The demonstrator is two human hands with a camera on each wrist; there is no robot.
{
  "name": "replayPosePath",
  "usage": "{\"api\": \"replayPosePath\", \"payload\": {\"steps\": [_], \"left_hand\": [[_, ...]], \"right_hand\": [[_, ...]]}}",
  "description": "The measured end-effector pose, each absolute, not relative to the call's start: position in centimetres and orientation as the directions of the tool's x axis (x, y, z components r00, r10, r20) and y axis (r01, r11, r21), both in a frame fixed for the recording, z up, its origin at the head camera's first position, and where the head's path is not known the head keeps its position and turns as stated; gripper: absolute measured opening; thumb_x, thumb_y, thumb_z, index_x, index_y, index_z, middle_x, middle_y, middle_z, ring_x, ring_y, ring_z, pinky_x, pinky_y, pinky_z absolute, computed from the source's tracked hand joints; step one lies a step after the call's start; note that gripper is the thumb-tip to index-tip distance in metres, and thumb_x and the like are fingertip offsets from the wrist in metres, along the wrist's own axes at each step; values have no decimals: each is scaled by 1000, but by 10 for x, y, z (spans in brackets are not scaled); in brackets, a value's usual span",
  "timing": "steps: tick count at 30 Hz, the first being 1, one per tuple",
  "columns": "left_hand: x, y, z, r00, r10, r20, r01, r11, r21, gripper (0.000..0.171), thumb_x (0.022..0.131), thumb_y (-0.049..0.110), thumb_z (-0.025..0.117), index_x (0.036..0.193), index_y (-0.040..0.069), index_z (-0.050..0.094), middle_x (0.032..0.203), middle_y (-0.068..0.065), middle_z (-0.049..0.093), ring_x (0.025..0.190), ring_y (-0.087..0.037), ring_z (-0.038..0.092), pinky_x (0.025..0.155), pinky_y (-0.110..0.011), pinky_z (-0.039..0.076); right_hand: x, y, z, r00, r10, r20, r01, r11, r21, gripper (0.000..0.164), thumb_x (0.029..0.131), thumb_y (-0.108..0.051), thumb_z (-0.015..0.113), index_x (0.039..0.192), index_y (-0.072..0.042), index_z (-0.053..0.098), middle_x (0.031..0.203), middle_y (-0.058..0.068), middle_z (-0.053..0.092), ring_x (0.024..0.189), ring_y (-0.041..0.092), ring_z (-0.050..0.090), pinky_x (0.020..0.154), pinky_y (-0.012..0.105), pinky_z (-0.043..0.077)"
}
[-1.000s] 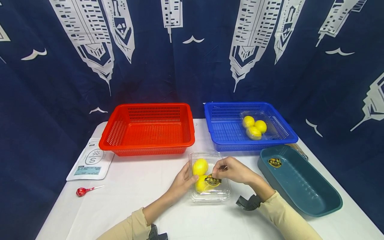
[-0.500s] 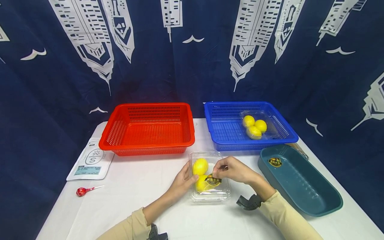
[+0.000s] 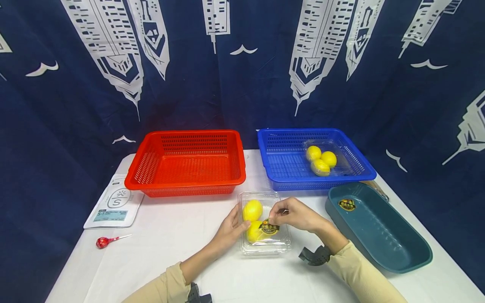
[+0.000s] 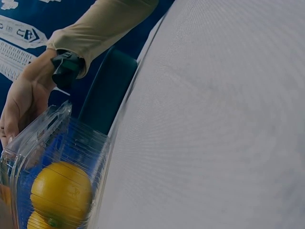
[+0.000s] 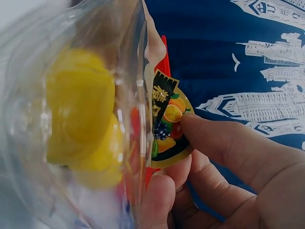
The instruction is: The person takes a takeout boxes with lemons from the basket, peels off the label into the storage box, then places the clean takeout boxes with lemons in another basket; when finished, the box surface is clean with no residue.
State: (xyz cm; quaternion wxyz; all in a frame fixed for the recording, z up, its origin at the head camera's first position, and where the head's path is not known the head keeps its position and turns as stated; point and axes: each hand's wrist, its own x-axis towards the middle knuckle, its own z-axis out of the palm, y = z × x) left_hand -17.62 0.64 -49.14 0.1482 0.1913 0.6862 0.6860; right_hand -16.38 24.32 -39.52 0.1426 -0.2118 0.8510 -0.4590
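Note:
A clear plastic fruit box [image 3: 265, 249] with yellow lemons [image 3: 252, 210] inside lies at the table's middle, its lid down. My left hand [image 3: 227, 232] holds the box by its left side, thumb over the lid's edge. My right hand [image 3: 291, 214] is above the lid and pinches a black-and-gold fruit sticker [image 3: 270, 228] by its edge. In the right wrist view the thumb and fingers grip the sticker [image 5: 167, 126] close against the lid; whether its far part adheres cannot be seen. The left wrist view shows a lemon [image 4: 62, 193] through the box wall.
Behind stand a red basket [image 3: 185, 185] and a blue basket [image 3: 303, 185], the blue one bearing a box of lemons [image 3: 321, 162]. At right is a teal tray [image 3: 382, 229] with another sticker [image 3: 347, 205]. A white pouch [image 3: 115, 204] and a lollipop [image 3: 103, 242] lie left.

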Motion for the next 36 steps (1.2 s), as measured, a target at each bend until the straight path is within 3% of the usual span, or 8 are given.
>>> {"api": "replayPosePath", "payload": {"steps": [36], "left_hand": [[-177, 6, -491, -881, 471, 52, 57, -3, 998, 77, 96, 16, 56, 154, -4, 10, 162, -22, 11, 148, -40, 19, 120, -47, 21]], "right_hand": [[-165, 249, -400, -861, -505, -54, -189, 419, -888, 11, 87, -6, 66, 93, 3, 70, 85, 3, 68, 77, 9, 57, 71, 20, 50]]}}
